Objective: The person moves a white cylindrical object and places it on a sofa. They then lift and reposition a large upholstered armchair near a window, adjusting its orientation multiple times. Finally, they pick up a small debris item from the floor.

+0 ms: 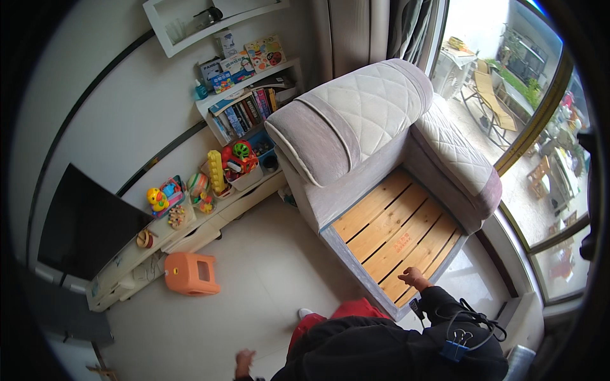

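Observation:
Over the near edge of the sofa's wooden slat base (pixel 368 236) hangs my right hand (pixel 414 278), its fingers loosely bent and apart, with nothing visible in them. Whether it touches the slats I cannot tell. The sofa (pixel 305 184) is grey with quilted cream covers, and its seat shows bare slats with a red printed mark. Low at the left, my left hand (pixel 243 363) is beside my body above the pale floor, smeared by motion. No object shows in it, and its fingers are unclear.
An orange plastic stool (pixel 190 274) stands by the low white cabinet (pixel 204 223), which carries toys and a dark television (pixel 89 222). Behind it, a shelf (pixel 254 89) holds books and boxes. Glass doors (pixel 534 140) are at the right. A dark cable (pixel 473 320) loops by my right arm.

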